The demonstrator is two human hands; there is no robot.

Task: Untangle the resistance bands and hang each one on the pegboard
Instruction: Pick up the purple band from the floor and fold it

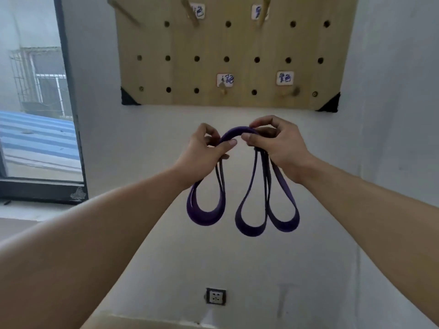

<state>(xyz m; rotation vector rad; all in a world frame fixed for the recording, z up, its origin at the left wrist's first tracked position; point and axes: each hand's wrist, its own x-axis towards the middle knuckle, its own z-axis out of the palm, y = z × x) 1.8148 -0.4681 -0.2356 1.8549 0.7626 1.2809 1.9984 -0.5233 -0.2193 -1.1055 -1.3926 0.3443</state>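
A purple resistance band (251, 217) hangs folded into three drooping loops in front of the white wall. My left hand (204, 157) pinches its left part, with one loop hanging below it. My right hand (278, 148) pinches the right part, where two loops hang down. A short arch of band spans between the two hands. Above them the wooden pegboard (261, 43) is fixed to the wall, with several wooden pegs and small handwritten labels. One low peg (293, 91) sits under a label (284, 78), above my right hand. No band hangs on the board.
A dark-framed window (40, 115) fills the left side, with a sill below it. A wall socket (215, 296) sits low on the wall under the hands. Another low peg (222, 89) sticks out near the board's middle bottom.
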